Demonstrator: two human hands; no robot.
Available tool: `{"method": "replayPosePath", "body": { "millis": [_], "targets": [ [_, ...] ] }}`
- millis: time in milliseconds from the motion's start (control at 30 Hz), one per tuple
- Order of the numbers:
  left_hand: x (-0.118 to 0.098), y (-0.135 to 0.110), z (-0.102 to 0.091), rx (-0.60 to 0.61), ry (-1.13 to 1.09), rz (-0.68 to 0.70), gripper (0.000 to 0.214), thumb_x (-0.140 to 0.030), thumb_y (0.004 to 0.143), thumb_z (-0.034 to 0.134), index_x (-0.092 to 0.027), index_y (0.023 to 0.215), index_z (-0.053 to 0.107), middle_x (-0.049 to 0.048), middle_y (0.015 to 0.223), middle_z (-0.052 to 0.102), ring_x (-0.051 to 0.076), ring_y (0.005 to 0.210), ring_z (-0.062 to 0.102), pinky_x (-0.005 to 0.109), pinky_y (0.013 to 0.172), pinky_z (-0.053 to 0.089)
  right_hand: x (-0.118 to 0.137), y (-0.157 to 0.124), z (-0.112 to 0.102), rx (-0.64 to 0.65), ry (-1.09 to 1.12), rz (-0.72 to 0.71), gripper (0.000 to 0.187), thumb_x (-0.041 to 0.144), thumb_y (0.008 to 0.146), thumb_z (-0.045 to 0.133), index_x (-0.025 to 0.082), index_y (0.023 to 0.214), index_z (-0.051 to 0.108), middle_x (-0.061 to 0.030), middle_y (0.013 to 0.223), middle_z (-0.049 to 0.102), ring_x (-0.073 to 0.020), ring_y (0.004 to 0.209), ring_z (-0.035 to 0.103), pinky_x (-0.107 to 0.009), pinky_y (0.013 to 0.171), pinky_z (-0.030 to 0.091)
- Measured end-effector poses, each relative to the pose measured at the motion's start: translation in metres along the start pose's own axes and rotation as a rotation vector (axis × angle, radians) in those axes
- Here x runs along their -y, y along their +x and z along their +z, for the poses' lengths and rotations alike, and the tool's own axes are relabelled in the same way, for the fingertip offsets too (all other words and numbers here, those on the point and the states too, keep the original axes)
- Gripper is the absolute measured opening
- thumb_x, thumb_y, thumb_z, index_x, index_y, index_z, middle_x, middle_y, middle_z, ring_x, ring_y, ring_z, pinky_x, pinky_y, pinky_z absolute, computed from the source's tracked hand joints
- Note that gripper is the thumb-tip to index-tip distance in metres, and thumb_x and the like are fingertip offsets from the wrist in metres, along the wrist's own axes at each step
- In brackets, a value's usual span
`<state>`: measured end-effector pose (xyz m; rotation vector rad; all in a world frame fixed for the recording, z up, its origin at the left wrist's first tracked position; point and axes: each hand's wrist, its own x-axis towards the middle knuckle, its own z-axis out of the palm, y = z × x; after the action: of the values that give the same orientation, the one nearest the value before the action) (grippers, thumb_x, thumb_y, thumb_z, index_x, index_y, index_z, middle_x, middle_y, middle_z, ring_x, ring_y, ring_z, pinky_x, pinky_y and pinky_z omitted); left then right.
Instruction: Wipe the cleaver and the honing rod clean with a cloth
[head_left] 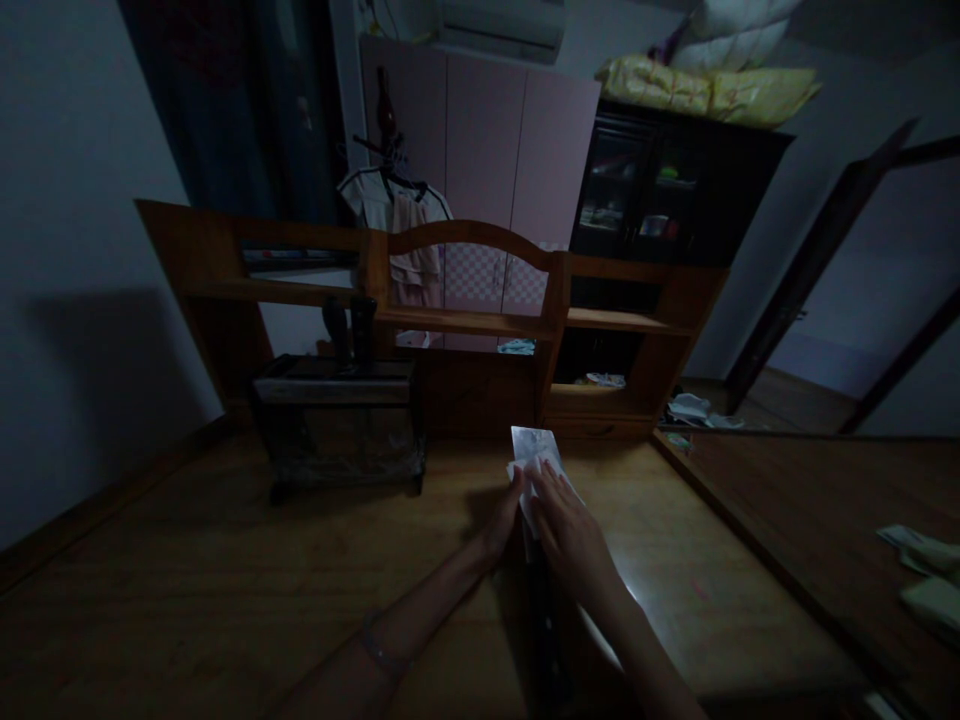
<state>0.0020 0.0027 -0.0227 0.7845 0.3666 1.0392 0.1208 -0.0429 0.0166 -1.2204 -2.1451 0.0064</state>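
Note:
Both my hands meet over the middle of a wooden desk [225, 560]. My left hand [501, 525] grips the lower left edge of a white sheet of paper or thin packet [534, 445], fingers curled round it. My right hand [568, 525] lies on top of the same sheet with its fingers stretched forward and pressed on it. The upper end of the sheet sticks out beyond my fingertips and catches the light. The room is dim, so what the sheet carries cannot be made out.
A small dark glass tank [337, 425] stands on the desk at the left. A wooden shelf unit [465, 320] runs along the desk's back. Behind are a pink wardrobe [517, 170] and a dark cabinet [660, 190] topped with bedding. Papers [930, 575] lie far right.

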Motion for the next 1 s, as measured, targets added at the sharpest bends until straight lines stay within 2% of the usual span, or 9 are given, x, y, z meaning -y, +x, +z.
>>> {"method": "replayPosePath", "body": {
  "millis": [200, 367, 567, 700, 833, 1000],
  "targets": [
    [-0.005, -0.005, 0.009, -0.007, 0.019, 0.074, 0.06, -0.056, 0.09, 0.038, -0.016, 0.134, 0.047, 0.0075, 0.14, 0.045, 0.021, 0.136, 0.028, 0.035, 0.115, 0.015, -0.005, 0.023, 0.003, -0.007, 0.0, -0.009, 0.046, 0.02, 0.094, 0.037, 0.022, 0.14, 0.037, -0.0065, 0.149, 0.032, -0.0197, 0.139, 0.023, -0.044, 0.112, 0.027],
    [-0.001, -0.005, 0.005, -0.01, 0.067, 0.089, 0.06, -0.056, 0.089, 0.038, -0.016, 0.133, 0.048, 0.008, 0.138, 0.047, 0.022, 0.134, 0.032, 0.037, 0.114, 0.021, -0.005, 0.032, 0.007, -0.029, 0.012, -0.012, 0.048, 0.018, 0.092, 0.037, 0.023, 0.14, 0.037, -0.0058, 0.148, 0.033, -0.0203, 0.139, 0.023, -0.046, 0.112, 0.027],
    [0.001, -0.003, 0.002, -0.062, 0.133, 0.119, 0.058, -0.054, 0.09, 0.04, -0.015, 0.132, 0.049, 0.007, 0.137, 0.048, 0.022, 0.133, 0.034, 0.035, 0.115, 0.019, -0.001, 0.021, 0.007, -0.027, 0.004, 0.005, 0.048, 0.018, 0.091, 0.039, 0.021, 0.139, 0.038, -0.0071, 0.149, 0.03, -0.0205, 0.139, 0.023, -0.045, 0.112, 0.027],
    [-0.002, -0.006, 0.006, -0.048, 0.098, 0.086, 0.057, -0.055, 0.09, 0.039, -0.017, 0.132, 0.05, 0.007, 0.138, 0.047, 0.022, 0.135, 0.03, 0.036, 0.115, 0.016, -0.002, 0.011, 0.007, -0.023, 0.02, 0.004, 0.049, 0.02, 0.092, 0.039, 0.021, 0.141, 0.036, -0.007, 0.15, 0.029, -0.0206, 0.139, 0.021, -0.045, 0.112, 0.028],
    [-0.005, -0.007, 0.008, -0.053, 0.043, 0.074, 0.062, -0.059, 0.087, 0.041, -0.015, 0.13, 0.052, 0.0112, 0.131, 0.054, 0.024, 0.131, 0.038, 0.04, 0.114, 0.017, -0.005, -0.002, 0.006, -0.014, 0.043, 0.01, 0.051, 0.021, 0.093, 0.038, 0.024, 0.144, 0.03, -0.005, 0.151, 0.026, -0.0202, 0.139, 0.021, -0.046, 0.111, 0.029],
    [-0.011, -0.003, 0.006, -0.165, 0.023, 0.138, 0.066, -0.063, 0.083, 0.044, -0.012, 0.122, 0.057, 0.0131, 0.127, 0.057, 0.027, 0.128, 0.042, 0.04, 0.113, 0.021, -0.005, -0.017, 0.002, 0.018, 0.07, 0.009, 0.05, 0.022, 0.094, 0.037, 0.029, 0.143, 0.029, -0.0023, 0.15, 0.028, -0.021, 0.138, 0.024, -0.047, 0.11, 0.032]
  ]
}}
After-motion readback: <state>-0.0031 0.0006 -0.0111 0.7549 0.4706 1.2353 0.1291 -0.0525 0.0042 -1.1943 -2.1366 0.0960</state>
